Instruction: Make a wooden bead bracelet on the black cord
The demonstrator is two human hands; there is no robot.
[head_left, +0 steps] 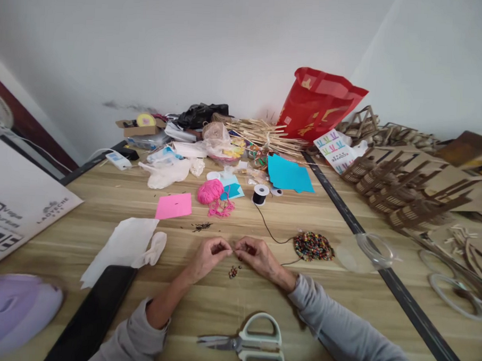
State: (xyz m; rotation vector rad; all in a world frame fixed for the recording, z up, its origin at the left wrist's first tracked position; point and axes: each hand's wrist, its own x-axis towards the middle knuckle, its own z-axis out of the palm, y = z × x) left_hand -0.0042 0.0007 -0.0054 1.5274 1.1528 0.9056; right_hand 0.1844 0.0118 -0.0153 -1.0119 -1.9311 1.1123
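Fingertips of both hands meet at the middle of the pale wooden table point(227, 307), pinched together around something too small to make out. On the left hand point(208, 255) the fingers are curled in, thumb against forefinger; on the right hand point(256, 255) they are bunched the same way, and the 2 hands touch at the tips. Whether either pinch actually holds the thin black cord point(267, 229) or a bead cannot be told.

That cord runs from beside the right hand up to the small spool of black thread point(260, 193) standing farther back on the table. Just below the meeting fingertips lies a small cluster of dark strung beads point(233, 271) on the wood. To the right of the right hand, near it, sits a round heap of multicoloured beads point(313, 245), and beyond that a clear plastic lid point(376, 250).

White-handled scissors point(253, 345) lie closed near the front edge, between the 2 grey sleeves. Left of the left hand rests a crumpled sheet of white paper point(122, 244), with a pink square card point(174, 206) and a ball of pink yarn point(210, 191) behind it. Turquoise paper sheets point(287, 174) lie farther back.
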